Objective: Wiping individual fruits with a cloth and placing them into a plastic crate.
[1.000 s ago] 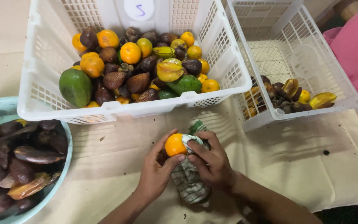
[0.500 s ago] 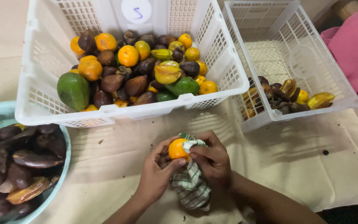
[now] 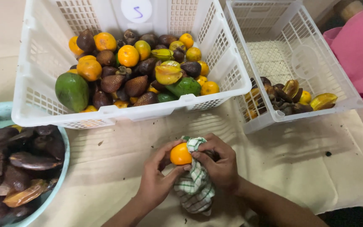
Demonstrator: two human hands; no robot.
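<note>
Hands stayed put since earlier; left fingers [image 3: 164, 157] pinched orange fruit [image 3: 180, 154], right fingers [image 3: 209, 157] pressed checked cloth [image 3: 195, 185]; rotate while wiping.

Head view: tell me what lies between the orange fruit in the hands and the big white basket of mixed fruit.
In the head view, only bare beige cloth with a few dark specks lies between the orange fruit and the big white basket.

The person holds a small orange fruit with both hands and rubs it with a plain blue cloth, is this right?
Not quite. The head view shows both hands, left hand and right hand, on the small orange fruit, but the cloth is green-and-white checked, not plain blue.
</note>
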